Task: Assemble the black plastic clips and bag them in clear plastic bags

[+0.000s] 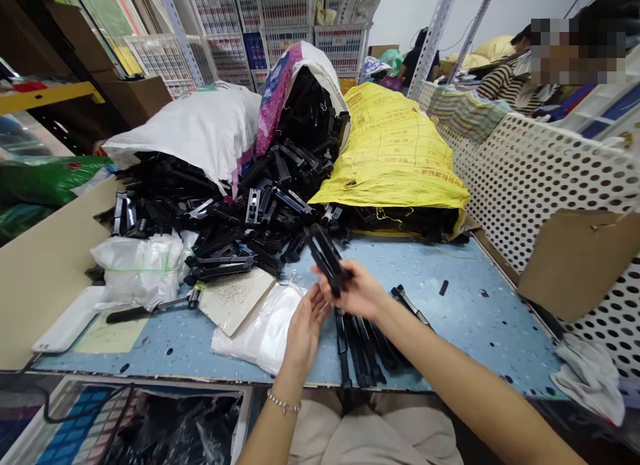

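My right hand is closed round the lower end of a long black slotted part, which tilts up and away to the left over the table. Just left of it is my left hand, its fingers stretched and slightly curled; the fingertips are close to the held part, and I cannot tell whether they touch it. Below my right hand, several similar black parts lie side by side at the table's front edge. Farther back spreads a large pile of loose black parts; some have shiny metal strips.
A white sack, an open sack and a yellow sack stand behind the pile. Left lie a bundle of clear bags, a black-handled tool and a square board. A perforated white panel borders the right.
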`<state>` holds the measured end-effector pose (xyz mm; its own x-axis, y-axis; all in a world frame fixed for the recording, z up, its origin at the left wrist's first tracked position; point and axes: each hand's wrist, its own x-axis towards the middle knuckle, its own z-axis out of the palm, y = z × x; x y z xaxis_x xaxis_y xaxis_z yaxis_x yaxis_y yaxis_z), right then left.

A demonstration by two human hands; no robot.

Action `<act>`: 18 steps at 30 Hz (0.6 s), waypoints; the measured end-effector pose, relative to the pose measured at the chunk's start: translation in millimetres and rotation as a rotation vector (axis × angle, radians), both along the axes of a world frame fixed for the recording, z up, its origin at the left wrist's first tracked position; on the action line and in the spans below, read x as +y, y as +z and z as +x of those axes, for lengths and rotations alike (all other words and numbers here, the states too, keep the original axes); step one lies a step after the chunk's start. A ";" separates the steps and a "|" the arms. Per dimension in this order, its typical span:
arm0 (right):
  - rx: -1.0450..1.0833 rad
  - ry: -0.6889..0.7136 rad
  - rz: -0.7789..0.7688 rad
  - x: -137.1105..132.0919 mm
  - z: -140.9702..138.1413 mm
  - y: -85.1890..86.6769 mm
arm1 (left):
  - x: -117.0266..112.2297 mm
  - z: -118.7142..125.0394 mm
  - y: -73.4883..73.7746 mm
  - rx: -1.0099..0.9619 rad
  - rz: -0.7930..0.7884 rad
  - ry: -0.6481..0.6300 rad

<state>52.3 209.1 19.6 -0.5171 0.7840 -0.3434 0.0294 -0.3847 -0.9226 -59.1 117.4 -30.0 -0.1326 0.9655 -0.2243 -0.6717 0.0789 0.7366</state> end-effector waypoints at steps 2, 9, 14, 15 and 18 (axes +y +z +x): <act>0.301 0.151 -0.307 -42.1 19.7 -9.3 | 2.7 5.6 16.0 -0.163 0.050 -0.139; 0.094 0.260 -0.151 -92.0 76.7 -8.8 | -24.8 31.2 36.5 -0.134 0.071 -0.290; -0.121 0.190 0.208 -98.3 78.6 12.7 | -31.3 29.8 49.6 0.020 0.040 -0.195; -0.200 0.141 0.304 -102.2 75.4 15.3 | -31.4 29.3 51.9 0.061 0.043 -0.156; -0.381 0.147 0.613 -107.4 68.1 23.3 | -33.6 27.8 54.4 0.178 -0.016 -0.087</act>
<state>120.4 101.6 42.9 -0.5637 0.8249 -0.0422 0.4025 0.2297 -0.8861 -31.3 83.8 24.4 -0.0880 0.9715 -0.2201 -0.5213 0.1434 0.8412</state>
